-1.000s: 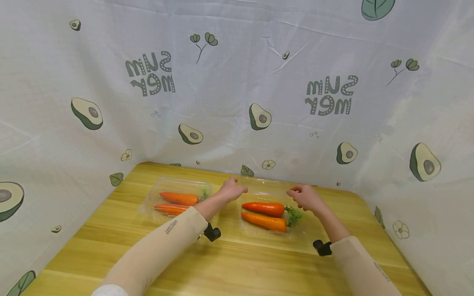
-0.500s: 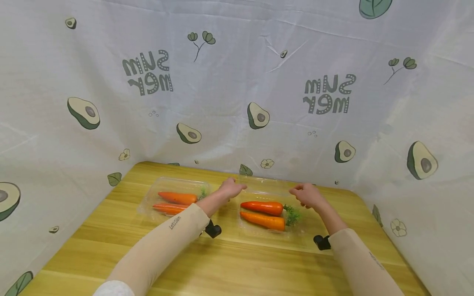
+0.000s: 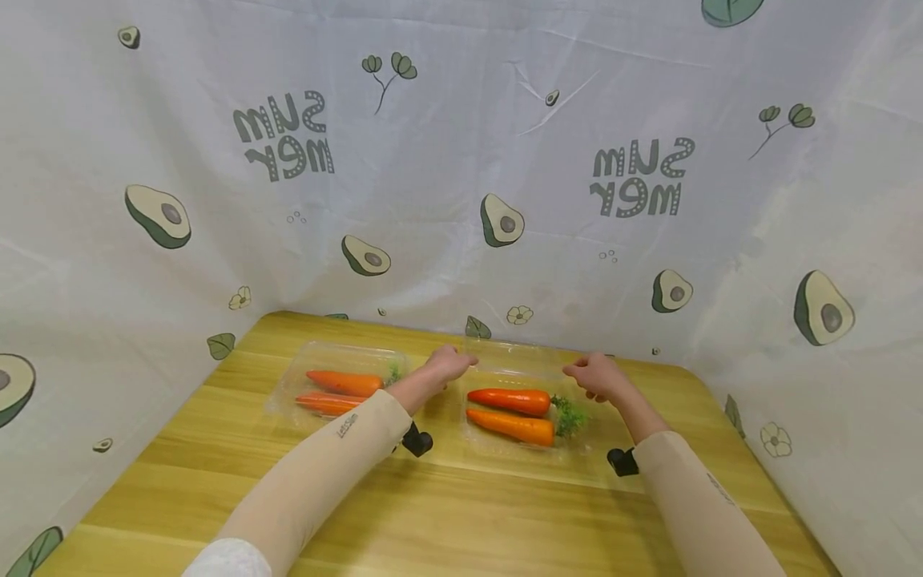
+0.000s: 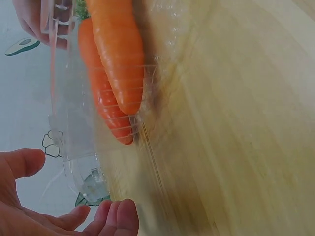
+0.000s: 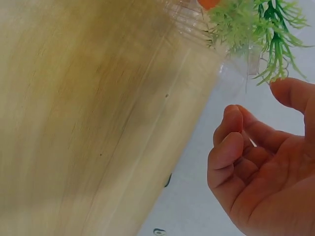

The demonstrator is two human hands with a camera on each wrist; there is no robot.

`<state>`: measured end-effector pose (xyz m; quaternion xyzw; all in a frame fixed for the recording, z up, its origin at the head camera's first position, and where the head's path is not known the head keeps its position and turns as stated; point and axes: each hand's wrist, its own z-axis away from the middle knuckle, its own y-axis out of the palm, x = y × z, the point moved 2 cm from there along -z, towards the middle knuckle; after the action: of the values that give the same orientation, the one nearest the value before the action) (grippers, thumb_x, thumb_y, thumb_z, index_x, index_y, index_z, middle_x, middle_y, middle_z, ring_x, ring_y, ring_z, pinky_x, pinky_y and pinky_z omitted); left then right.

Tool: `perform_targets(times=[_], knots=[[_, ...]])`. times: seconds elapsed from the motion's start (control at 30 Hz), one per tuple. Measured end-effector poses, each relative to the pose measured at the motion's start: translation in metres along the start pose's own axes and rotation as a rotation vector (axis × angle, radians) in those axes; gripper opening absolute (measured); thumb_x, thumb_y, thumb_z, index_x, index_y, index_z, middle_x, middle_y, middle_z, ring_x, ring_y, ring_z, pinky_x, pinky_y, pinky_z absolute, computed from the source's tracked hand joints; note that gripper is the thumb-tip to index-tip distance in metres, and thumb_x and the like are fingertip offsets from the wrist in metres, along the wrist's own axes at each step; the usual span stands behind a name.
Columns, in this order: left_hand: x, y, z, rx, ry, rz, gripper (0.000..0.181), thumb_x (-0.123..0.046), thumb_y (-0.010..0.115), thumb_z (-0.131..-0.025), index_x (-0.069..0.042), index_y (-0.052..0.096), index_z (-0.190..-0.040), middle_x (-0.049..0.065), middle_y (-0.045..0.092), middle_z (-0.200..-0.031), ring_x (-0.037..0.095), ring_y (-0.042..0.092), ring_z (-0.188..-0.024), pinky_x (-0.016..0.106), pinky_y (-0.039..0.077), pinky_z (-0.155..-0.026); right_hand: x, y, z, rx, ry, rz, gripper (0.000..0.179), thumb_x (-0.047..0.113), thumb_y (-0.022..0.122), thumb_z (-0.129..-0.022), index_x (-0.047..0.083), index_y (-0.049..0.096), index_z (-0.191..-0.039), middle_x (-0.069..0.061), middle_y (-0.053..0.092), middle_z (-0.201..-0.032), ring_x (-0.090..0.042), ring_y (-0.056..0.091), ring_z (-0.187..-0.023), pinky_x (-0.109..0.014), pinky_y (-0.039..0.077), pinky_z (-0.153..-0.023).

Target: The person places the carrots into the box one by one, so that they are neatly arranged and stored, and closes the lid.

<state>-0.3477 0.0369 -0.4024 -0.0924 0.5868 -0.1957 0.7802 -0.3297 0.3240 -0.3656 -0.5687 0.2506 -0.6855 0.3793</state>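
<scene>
A clear plastic clamshell box [image 3: 472,441] lies on the table with its clear lid [image 3: 512,358] raised at the far side. Inside are two carrots, one red-orange [image 3: 510,401] and one lighter orange [image 3: 512,428], with green leafy tops [image 3: 570,417] toward the right. My left hand [image 3: 445,365] is beside the lid's left end; the left wrist view shows thumb [image 4: 29,163] and fingers [image 4: 123,216] spread apart. By the lid's right end, my right hand [image 3: 598,375] has loosely bent fingers [image 5: 226,152], its thumb [image 5: 290,93] apart from them, and nothing visible between.
Left of it sits another clear box [image 3: 353,348] holding two carrots [image 3: 344,381], partly behind my left forearm. The wooden table [image 3: 461,521] meets a white curtain [image 3: 425,160] printed with avocados at the back and sides. A black wrist camera [image 3: 417,441] hangs at the left wrist.
My right hand has drawn slightly to the right, away from the lid's end. The left hand stays near the other end; box and carrots lie as before. The head view shifts a little.
</scene>
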Motion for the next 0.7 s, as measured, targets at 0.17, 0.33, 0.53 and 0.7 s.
perform_targets(times=[0.17,0.33,0.53,0.7], knots=[[0.001,-0.001,-0.005,-0.004,-0.011,-0.018,0.066,-0.033,0.063,-0.098,0.003,0.041,-0.149,0.020,0.043,-0.154,0.037,0.045,-0.138,0.054,0.045,-0.106,-0.003,0.000,-0.006,0.012,-0.001,0.004,0.045,0.028,0.052,-0.105,-0.010,0.055,-0.129,0.000,0.040,-0.064,-0.014,0.037,-0.052,-0.026,0.033,-0.051],[0.001,-0.002,-0.010,-0.003,-0.010,-0.017,0.063,-0.030,0.063,-0.097,0.004,0.044,-0.147,0.020,0.047,-0.150,0.036,0.048,-0.135,0.053,0.047,-0.104,-0.007,0.001,-0.011,0.031,0.005,-0.008,0.041,0.028,0.051,-0.105,-0.009,0.056,-0.122,0.001,0.038,-0.064,-0.013,0.035,-0.051,-0.028,0.034,-0.052],[0.000,-0.001,-0.014,0.003,-0.023,0.001,0.057,-0.026,0.060,-0.099,0.002,0.046,-0.147,0.018,0.050,-0.146,0.032,0.051,-0.131,0.050,0.048,-0.101,-0.009,0.004,-0.016,0.054,0.015,-0.030,0.040,0.029,0.050,-0.105,-0.007,0.055,-0.120,0.002,0.036,-0.063,-0.014,0.035,-0.052,-0.028,0.034,-0.052],[-0.001,-0.001,-0.015,-0.012,-0.018,-0.004,0.052,-0.022,0.061,-0.098,0.002,0.050,-0.143,0.017,0.055,-0.138,0.028,0.054,-0.116,0.045,0.050,-0.092,-0.009,0.006,-0.018,0.055,0.011,-0.027,0.038,0.029,0.050,-0.106,-0.006,0.055,-0.118,0.003,0.034,-0.062,-0.014,0.033,-0.052,-0.027,0.033,-0.052]])
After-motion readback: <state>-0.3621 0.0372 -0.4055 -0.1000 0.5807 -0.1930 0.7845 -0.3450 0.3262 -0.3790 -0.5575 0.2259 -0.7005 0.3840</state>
